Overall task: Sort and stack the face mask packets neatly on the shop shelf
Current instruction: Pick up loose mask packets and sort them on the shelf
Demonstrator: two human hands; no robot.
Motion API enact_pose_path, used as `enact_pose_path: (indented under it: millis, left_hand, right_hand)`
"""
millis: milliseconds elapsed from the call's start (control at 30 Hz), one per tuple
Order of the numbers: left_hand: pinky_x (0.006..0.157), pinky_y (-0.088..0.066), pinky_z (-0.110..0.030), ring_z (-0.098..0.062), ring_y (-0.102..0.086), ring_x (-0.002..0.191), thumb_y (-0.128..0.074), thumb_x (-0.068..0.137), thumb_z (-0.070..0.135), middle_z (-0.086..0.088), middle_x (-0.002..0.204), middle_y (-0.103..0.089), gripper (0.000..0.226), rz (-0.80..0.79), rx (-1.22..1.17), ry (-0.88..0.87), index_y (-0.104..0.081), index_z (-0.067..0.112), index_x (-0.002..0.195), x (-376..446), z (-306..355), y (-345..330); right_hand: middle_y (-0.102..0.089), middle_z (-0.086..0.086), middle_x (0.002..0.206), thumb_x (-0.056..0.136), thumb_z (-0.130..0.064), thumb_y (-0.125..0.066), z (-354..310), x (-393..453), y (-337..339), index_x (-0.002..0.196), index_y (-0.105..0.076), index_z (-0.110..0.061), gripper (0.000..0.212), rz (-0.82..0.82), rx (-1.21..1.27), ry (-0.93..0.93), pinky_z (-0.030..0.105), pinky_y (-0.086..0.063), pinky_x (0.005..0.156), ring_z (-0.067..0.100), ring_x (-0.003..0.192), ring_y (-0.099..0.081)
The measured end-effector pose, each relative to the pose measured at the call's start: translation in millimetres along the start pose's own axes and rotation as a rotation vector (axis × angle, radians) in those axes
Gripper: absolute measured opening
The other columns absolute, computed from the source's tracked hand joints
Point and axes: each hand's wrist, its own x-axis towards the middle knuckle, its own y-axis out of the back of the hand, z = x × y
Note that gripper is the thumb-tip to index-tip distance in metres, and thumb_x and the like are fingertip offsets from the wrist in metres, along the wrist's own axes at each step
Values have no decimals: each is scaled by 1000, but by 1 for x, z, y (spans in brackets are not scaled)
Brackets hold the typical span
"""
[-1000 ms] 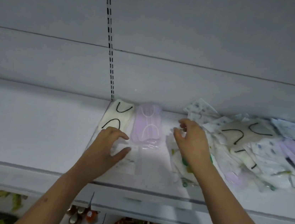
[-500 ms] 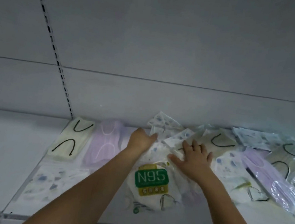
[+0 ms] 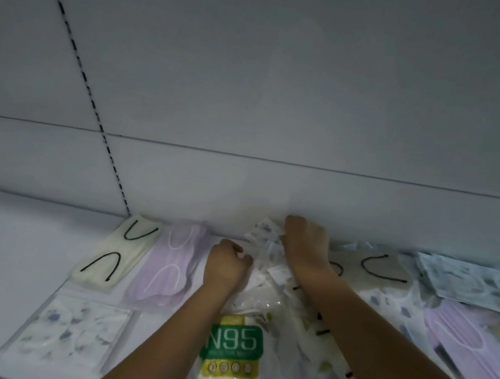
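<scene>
The picture is dim and grey-blue, with soft, even light and no clear source. The back panel [image 3: 287,83] looks flat and a little darker toward 12 o'clock. Only weak shadows lie under the forearms at 6 o'clock. Small pale glare shows on the clear wrappers [image 3: 269,302] near the centre and at 4 o'clock. The whole view is slightly soft; both hands are blurred. Straight lines bend at 9 and 3 o'clock from the wide lens.
</scene>
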Motion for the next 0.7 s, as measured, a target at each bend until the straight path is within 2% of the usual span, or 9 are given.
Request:
enact_pose_path:
  millis: [67,133,233,333,400,467,533,633,700]
  left_hand:
    - [84,-46,-26,-28,-65,108,-70,88,39,-12,113,-70,47,-89,10,1,-59,6,120,-1,5,-7]
    - [69,-45,-23,-25,-67,96,-72,86,40,-9,100,-72,37,-155,48,-48,-66,8,104,-3,11,-17]
    - [48,-33,-12,-14,-59,69,-78,80,33,5,69,-61,24,-79,14,-110,-60,21,70,-4,13,-18]
    - [51,-42,-21,-10,-53,50,-74,83,25,4,57,-59,29,16,-104,-90,-58,20,60,-4,7,-4]
    - [56,-43,-27,-16,-55,55,-67,90,22,-1,59,-59,27,112,-154,-80,-63,13,65,-4,3,9]
    - [61,-41,-28,-20,-60,69,-63,94,20,-4,73,-64,19,228,-211,-87,-70,7,83,-2,3,26]
    - [63,-43,-26,-22,-63,81,-58,96,18,-5,86,-67,15,324,-327,-113,-69,7,94,-5,1,44]
    - [86,-53,-33,-22,-68,96,-56,97,18,-1,100,-72,14,307,-535,-124,-69,16,102,-20,-3,64]
    - [99,-52,-45,-23,-68,104,-58,93,39,-1,109,-74,28,209,-699,-66,-72,20,108,-34,-7,72]
  right_hand:
    - [-72,3,99,96,-17,-58,2,3,-4,97,-68,-16,10,6,8,45,25,-38,64,24,92,-70]
    - [-71,5,100,97,-17,-54,3,4,-7,96,-68,-14,13,-5,15,100,26,-39,66,25,93,-69]
    - [-66,5,104,95,-21,-57,9,8,1,94,-68,-13,14,93,188,142,28,-42,70,25,98,-64]
    - [-62,6,98,94,-23,-60,18,4,23,91,-66,-11,14,310,402,127,30,-40,66,25,92,-59]
    - [-63,4,88,97,-25,-57,24,-4,41,89,-60,-11,16,411,560,62,30,-43,62,24,78,-60]
    - [-64,3,77,98,-25,-55,29,-14,61,87,-57,-11,18,457,770,12,28,-45,62,17,69,-59]
    - [-64,1,69,99,-23,-55,33,-23,76,84,-56,-9,20,450,988,-31,16,-42,59,6,61,-58]
    - [-61,-4,58,99,-21,-55,32,-35,83,79,-54,-9,23,257,1296,-80,23,-41,56,9,49,-51]
    - [-58,-5,53,97,-22,-57,23,-41,80,75,-57,-11,24,79,1264,-42,27,-41,56,10,47,-50]
